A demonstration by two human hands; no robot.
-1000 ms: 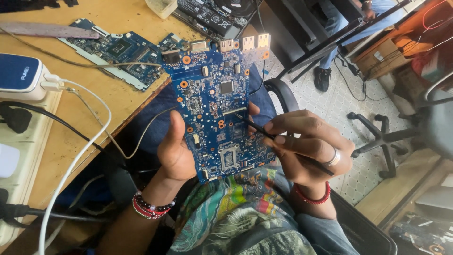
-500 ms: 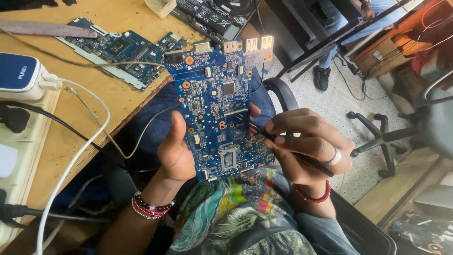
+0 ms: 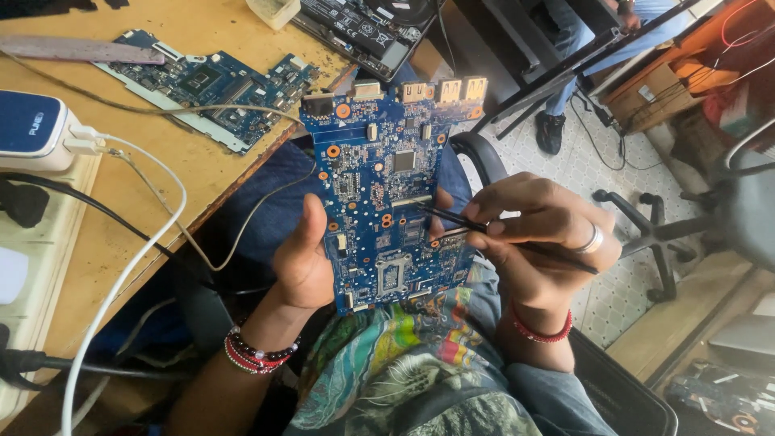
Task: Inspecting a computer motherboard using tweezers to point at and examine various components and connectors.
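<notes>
A blue circuit board (image 3: 387,178) with orange-ringed holes and silver ports along its far edge is held upright over my lap. My left hand (image 3: 303,262) grips its left lower edge, thumb on the face. My right hand (image 3: 541,234), with a silver ring, pinches black tweezers (image 3: 484,230). The tweezer tips touch the board's middle right, near a slot connector. Red bead bracelets sit on both wrists.
A second blue circuit board (image 3: 210,85) lies on the wooden desk (image 3: 105,234) at left. A blue and white charger (image 3: 36,129) with white cable sits at far left. An opened laptop base (image 3: 363,24) is at the top. A chair base (image 3: 646,234) stands at right; another person's legs (image 3: 573,73) are beyond.
The board has risen slightly toward the desk edge in both hands. The tweezer tips stay on the same spot.
</notes>
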